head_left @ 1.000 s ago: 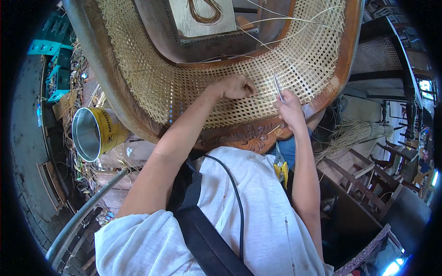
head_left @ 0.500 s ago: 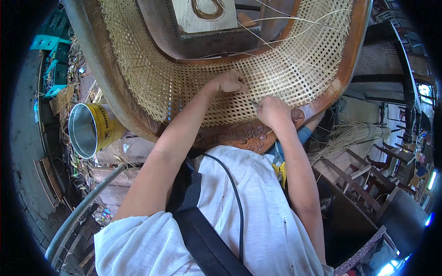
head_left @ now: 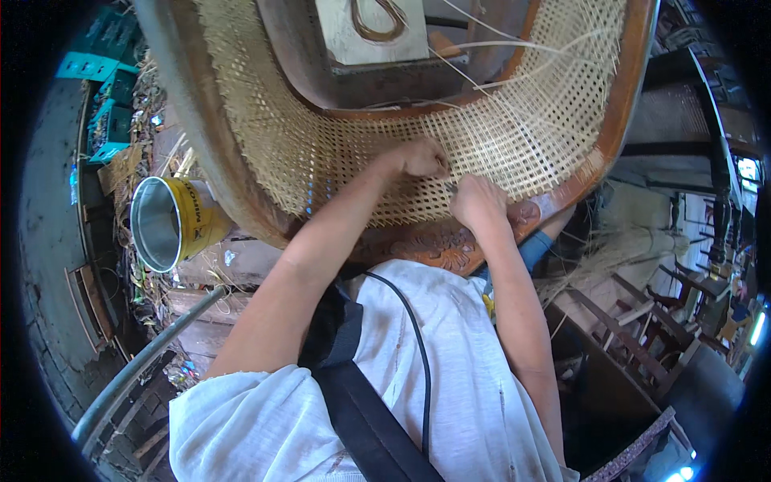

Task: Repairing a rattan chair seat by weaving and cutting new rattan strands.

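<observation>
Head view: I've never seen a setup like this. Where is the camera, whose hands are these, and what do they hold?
There is no machine here. A wide fisheye camera worn on a person's head looks down, so straight edges bend near the rim. The wearer's own bare left hand and bare right hand are close together at the pale woven cane webbing, set in a curved brown wooden frame. Both hands are curled; what they grip is too hidden to tell. Farther off, a brown looped coil lies on a pale flat board; to the left is a yellow cylindrical bucket.
</observation>
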Available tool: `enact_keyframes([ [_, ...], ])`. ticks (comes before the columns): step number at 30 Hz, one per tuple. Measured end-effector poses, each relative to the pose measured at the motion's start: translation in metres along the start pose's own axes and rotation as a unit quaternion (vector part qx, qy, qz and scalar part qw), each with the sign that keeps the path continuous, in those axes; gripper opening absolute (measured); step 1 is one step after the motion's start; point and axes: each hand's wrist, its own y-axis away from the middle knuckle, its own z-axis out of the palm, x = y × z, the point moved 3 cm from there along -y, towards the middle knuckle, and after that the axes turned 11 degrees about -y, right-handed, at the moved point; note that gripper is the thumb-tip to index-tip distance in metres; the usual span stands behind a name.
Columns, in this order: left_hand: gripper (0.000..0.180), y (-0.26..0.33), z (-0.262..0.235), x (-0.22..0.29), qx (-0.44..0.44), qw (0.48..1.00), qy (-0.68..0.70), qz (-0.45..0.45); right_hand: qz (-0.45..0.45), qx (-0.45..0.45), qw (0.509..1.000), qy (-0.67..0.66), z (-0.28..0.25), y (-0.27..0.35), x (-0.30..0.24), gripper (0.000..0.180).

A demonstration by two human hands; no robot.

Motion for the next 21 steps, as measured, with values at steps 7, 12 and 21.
enact_keyframes([
  [7,0.017,0.012,0.008,-0.007,0.072,0.994,0.054,-0.056,0.035,-0.071,0.996,0.028,-0.013,0.014,0.032,0.044],
  [12,0.016,0.018,0.018,0.025,0.098,0.993,-0.062,0.007,0.039,0.054,0.992,-0.106,0.017,0.002,0.044,0.044],
  [21,0.024,0.018,0.012,0.032,0.063,0.987,-0.132,-0.065,-0.132,0.039,0.971,-0.193,0.021,-0.023,0.082,0.019],
])
